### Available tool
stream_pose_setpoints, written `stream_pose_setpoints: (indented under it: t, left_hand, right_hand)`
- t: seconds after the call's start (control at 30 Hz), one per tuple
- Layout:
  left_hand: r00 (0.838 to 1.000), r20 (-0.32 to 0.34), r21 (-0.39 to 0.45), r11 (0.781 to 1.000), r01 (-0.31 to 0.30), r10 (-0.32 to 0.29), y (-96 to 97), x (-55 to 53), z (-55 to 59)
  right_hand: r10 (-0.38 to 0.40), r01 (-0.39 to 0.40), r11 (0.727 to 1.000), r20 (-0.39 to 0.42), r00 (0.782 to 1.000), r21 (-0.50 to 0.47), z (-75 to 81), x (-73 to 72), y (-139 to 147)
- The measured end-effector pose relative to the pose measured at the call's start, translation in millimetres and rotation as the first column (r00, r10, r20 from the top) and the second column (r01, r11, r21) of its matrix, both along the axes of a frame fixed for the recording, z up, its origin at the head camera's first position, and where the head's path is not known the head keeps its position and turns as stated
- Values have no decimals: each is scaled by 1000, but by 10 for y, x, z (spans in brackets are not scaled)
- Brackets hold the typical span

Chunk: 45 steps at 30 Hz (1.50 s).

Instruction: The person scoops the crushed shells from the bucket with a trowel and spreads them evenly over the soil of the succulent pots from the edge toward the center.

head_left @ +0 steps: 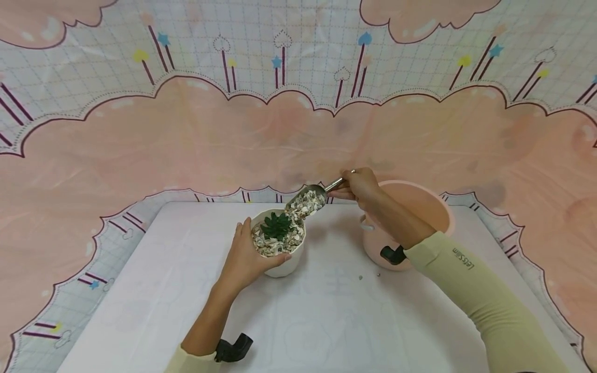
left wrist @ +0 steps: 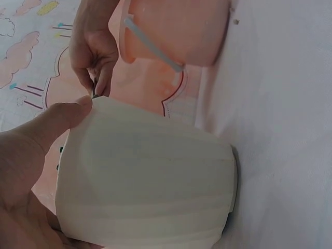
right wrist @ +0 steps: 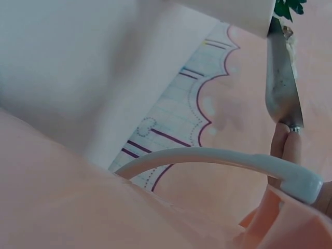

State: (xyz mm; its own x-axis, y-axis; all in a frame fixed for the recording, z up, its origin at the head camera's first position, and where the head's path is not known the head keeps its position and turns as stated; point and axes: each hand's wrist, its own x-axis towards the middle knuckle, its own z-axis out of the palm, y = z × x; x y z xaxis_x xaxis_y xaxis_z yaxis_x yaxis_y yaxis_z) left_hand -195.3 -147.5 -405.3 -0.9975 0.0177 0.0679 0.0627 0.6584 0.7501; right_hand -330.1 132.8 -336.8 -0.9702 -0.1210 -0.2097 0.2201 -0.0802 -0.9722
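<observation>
A white ribbed pot (head_left: 282,268) stands on the table, holding a dark green succulent (head_left: 275,226) amid pale pebbles (head_left: 270,246). My left hand (head_left: 244,257) grips the pot by its rim, with the thumb on the near side and the fingers on the left. In the left wrist view the pot's wall (left wrist: 150,171) fills the middle. My right hand (head_left: 361,186) holds a metal scoop (head_left: 333,185) by its handle. Pebbles heap in the scoop, whose tip is tilted down at the pot's back right rim. In the right wrist view the scoop's underside (right wrist: 282,83) shows beside the pot.
A pink bucket (head_left: 382,248) with a pale handle (right wrist: 207,154) stands on the right, under my right forearm. Two small loose pebbles (head_left: 360,277) lie on the white table (head_left: 326,321) in front of it. A patterned pink cloth (head_left: 280,140) hangs behind the table.
</observation>
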Motion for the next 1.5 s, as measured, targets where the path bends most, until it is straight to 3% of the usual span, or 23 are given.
stream_pose_setpoints:
  t: [0.23, 0.53, 0.77, 0.93, 1.13, 1.23, 1.33, 1.5]
  left_hand:
    - [999, 21, -8, 999, 35, -35, -64, -35, -28]
    - [989, 8, -8, 989, 146, -146, -231, -136, -49]
    - [982, 47, 18, 983, 183, -184, -256, -156, -16]
    - [988, 54, 29, 989, 146, -148, -179, -106, 19]
    - [999, 45, -12, 1000, -26, 27, 36, 22, 26]
    - [997, 24, -39, 997, -68, 69, 99, 37, 9]
    - [998, -7, -45, 997, -63, 62, 84, 2, -26]
    - [999, -19, -23, 999, 27, -27, -32, -73, -51]
  right_hand:
    - [-16, 16, 1000, 9, 1000, 17, -7, -24, -4]
    - [-21, 21, 1000, 18, 1000, -17, -10, -25, -18]
    - [0, 0, 1000, -6, 1000, -25, -10, -14, -26]
    - [5, -5, 1000, -11, 1000, -28, -15, -24, -21]
    - [14, -15, 1000, -5, 1000, -23, -30, -28, -18]
    - [14, -14, 999, -16, 1000, -29, -31, -21, -18]
    - [14, -15, 999, -27, 1000, -36, -28, -14, -21]
    - [22, -23, 999, -34, 999, -29, -26, -4, -23]
